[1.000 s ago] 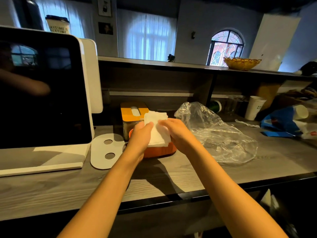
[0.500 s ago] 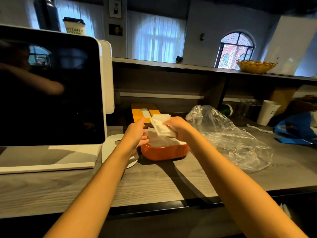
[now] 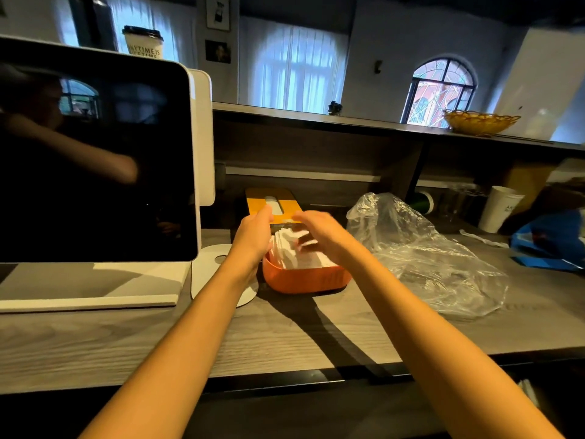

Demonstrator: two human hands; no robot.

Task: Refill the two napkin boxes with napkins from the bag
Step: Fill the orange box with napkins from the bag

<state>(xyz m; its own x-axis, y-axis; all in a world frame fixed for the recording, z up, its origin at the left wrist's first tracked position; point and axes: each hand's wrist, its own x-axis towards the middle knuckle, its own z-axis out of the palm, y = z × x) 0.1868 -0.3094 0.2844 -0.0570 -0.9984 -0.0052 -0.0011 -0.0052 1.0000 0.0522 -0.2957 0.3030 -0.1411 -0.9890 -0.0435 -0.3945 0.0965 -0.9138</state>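
Observation:
An orange napkin box (image 3: 304,280) sits open on the grey wooden counter, with white napkins (image 3: 292,251) lying in it. My left hand (image 3: 253,236) is at the box's left rim, fingers extended. Over the napkins, my right hand (image 3: 319,231) hovers, blurred, with fingers spread. Just behind the box stands a second box with a yellow slotted lid (image 3: 272,204). A crumpled clear plastic bag (image 3: 424,251) lies to the right and looks nearly flat.
A large dark screen (image 3: 95,160) on a white stand fills the left side, its round base (image 3: 215,267) touching my left forearm. A white paper cup (image 3: 500,207) and a blue bag (image 3: 557,242) sit at the far right. A yellow basket (image 3: 479,122) rests on the upper shelf.
The stack of napkins held in both hands above the box now lies in the box. My right hand has let go and spread over it; my left moved to the rim.

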